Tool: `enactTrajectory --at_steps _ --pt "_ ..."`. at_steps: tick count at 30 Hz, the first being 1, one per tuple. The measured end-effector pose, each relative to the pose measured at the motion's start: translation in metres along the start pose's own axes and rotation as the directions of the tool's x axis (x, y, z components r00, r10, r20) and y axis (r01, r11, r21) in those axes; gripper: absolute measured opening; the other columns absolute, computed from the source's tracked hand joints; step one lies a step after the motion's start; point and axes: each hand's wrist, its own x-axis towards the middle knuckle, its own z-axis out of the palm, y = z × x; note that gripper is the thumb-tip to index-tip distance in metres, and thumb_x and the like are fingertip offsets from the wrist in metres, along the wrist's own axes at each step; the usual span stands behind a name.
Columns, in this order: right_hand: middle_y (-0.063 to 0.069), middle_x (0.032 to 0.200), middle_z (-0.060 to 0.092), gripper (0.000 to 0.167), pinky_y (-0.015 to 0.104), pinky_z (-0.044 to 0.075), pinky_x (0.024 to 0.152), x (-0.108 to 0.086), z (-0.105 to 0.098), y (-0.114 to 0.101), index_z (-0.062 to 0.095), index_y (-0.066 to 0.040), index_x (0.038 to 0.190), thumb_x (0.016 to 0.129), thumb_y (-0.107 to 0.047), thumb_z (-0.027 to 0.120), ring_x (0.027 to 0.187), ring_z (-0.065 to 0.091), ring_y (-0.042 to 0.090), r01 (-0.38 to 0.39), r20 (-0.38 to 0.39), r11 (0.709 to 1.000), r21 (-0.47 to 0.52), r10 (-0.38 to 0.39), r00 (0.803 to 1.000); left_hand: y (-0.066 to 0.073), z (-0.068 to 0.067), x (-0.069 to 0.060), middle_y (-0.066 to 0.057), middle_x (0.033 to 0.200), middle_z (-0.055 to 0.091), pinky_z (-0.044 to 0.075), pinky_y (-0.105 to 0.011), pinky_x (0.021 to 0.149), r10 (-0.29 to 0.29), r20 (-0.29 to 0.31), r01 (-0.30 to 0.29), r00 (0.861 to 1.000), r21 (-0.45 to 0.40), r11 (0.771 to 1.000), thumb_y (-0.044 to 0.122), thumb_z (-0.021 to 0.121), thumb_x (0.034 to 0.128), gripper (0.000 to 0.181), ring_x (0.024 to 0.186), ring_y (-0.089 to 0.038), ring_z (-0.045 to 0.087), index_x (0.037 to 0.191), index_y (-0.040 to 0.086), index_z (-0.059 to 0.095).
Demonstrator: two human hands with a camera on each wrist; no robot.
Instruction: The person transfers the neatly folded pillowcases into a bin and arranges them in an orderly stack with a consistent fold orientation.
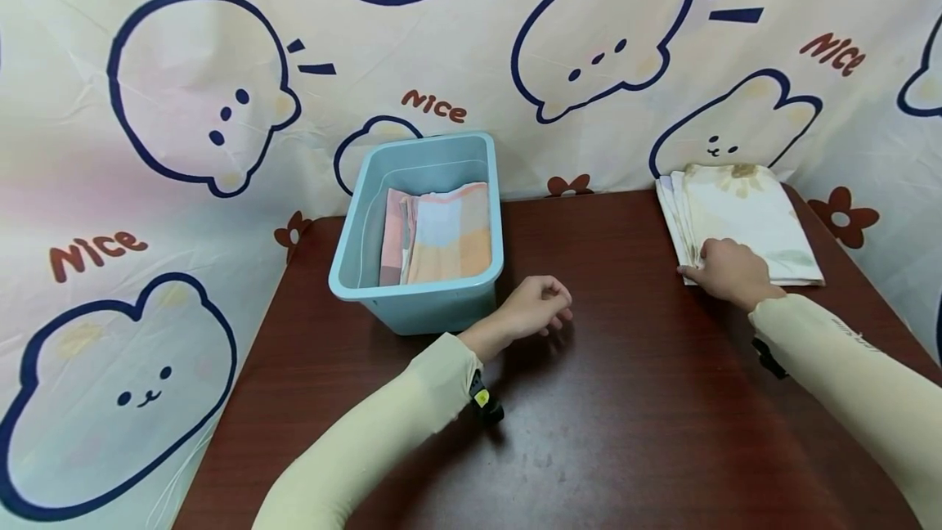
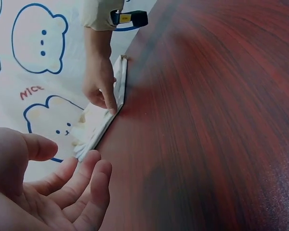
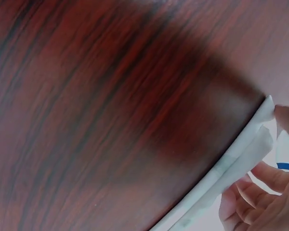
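At the table's right end lies a folded white cloth [image 1: 758,215] with a pale flower print. My right hand [image 1: 728,272] grips its near left corner, the thumb at the edge and the fingers curled over the top. The right wrist view shows the fingers [image 3: 269,178] against the cloth's layered edge [image 3: 216,178]. My left hand [image 1: 536,306] hovers over the table beside the basket, holding nothing, its fingers loosely curled. A blue plastic basket [image 1: 419,293] stands left of it, with a folded pink, blue and orange checked cloth [image 1: 449,235] inside.
The dark red-brown wooden table [image 1: 603,432] runs back to a printed fabric backdrop [image 1: 574,145]. More of that fabric hangs along the left and right sides. The basket stands near the table's back left, close to the fabric.
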Motion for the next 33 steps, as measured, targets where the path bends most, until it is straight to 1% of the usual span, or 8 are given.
enactTrajectory --at_steps 3,6,10,14,20,22,26,33 --pt "0.015 0.074 0.057 0.041 0.040 0.042 0.052 0.0001 0.0004 -0.0006 0.061 0.003 0.086 0.092 -0.037 0.068 0.066 0.054 0.028 0.009 -0.001 1.000 -0.002 -0.009 1.000 0.0000 -0.0004 0.0006 -0.011 0.102 0.076 0.051 -0.025 0.063 0.001 -0.002 -0.001 1.000 -0.006 1.000 0.020 0.051 0.1047 0.025 0.080 -0.016 0.067 0.115 0.002 0.064" --pt "0.017 0.077 0.062 0.032 0.043 0.046 0.055 -0.0008 0.0005 -0.0011 0.062 0.002 0.087 0.090 -0.029 0.067 0.067 0.058 0.030 0.036 -0.025 0.999 -0.009 -0.036 0.999 0.0003 -0.0013 0.0008 -0.013 0.103 0.076 0.051 -0.025 0.063 0.005 0.001 -0.005 1.000 -0.015 1.000 0.020 0.051 0.1048 0.026 0.079 -0.016 0.067 0.116 0.001 0.063" --pt "0.010 0.066 0.057 0.021 0.038 0.041 0.053 -0.0018 0.0009 -0.0046 0.055 -0.005 0.072 0.087 -0.018 0.062 0.061 0.054 0.026 0.071 -0.037 0.997 0.003 -0.071 0.997 0.0006 -0.0025 0.0009 -0.015 0.104 0.075 0.051 -0.025 0.063 0.008 0.008 -0.008 1.000 -0.026 1.000 0.020 0.050 0.1052 0.029 0.081 -0.018 0.068 0.120 -0.002 0.062" --pt "0.003 0.058 0.048 0.027 0.035 0.036 0.051 -0.0026 0.0001 -0.0084 0.047 -0.010 0.064 0.087 -0.015 0.060 0.057 0.048 0.023 0.080 -0.020 0.997 0.004 -0.079 0.997 0.0012 -0.0027 0.0004 -0.014 0.103 0.075 0.051 -0.026 0.063 0.006 0.010 -0.006 1.000 -0.035 0.999 0.020 0.049 0.1053 0.030 0.081 -0.018 0.068 0.121 -0.002 0.061" --pt "0.013 0.066 0.057 0.032 0.043 0.046 0.055 -0.0029 -0.0032 -0.0094 0.054 -0.001 0.074 0.093 -0.026 0.063 0.061 0.056 0.027 0.053 0.033 0.998 -0.031 -0.052 0.998 0.0028 -0.0031 0.0000 -0.013 0.101 0.075 0.051 -0.025 0.063 0.005 0.010 -0.004 1.000 -0.045 0.999 0.019 0.050 0.1051 0.028 0.077 -0.014 0.066 0.120 -0.002 0.062" --pt "0.014 0.066 0.058 0.031 0.045 0.047 0.056 -0.0026 -0.0037 -0.0088 0.054 -0.001 0.074 0.092 -0.025 0.063 0.061 0.057 0.028 0.052 0.037 0.998 -0.032 -0.051 0.998 0.0033 -0.0034 0.0000 -0.013 0.101 0.075 0.051 -0.025 0.063 0.007 0.008 -0.007 1.000 -0.048 0.999 0.019 0.050 0.1049 0.027 0.077 -0.014 0.066 0.119 -0.001 0.062" --pt "0.012 0.062 0.056 0.028 0.045 0.045 0.057 -0.0019 -0.0045 -0.0076 0.049 -0.006 0.066 0.088 -0.017 0.062 0.060 0.056 0.028 0.066 0.024 0.998 -0.021 -0.066 0.998 0.0047 -0.0047 -0.0010 -0.015 0.102 0.075 0.051 -0.025 0.063 0.012 0.008 -0.012 1.000 -0.057 0.998 0.018 0.050 0.1050 0.027 0.077 -0.016 0.066 0.118 -0.001 0.062" --pt "0.006 0.057 0.051 0.024 0.042 0.042 0.055 -0.0031 -0.0048 -0.0091 0.046 -0.010 0.061 0.081 -0.010 0.061 0.057 0.050 0.025 0.130 0.026 0.992 -0.011 -0.129 0.991 0.0050 -0.0057 -0.0027 -0.018 0.105 0.075 0.051 -0.024 0.062 0.010 0.013 -0.009 1.000 -0.064 0.998 0.019 0.049 0.1056 0.029 0.077 -0.016 0.066 0.120 -0.003 0.060"
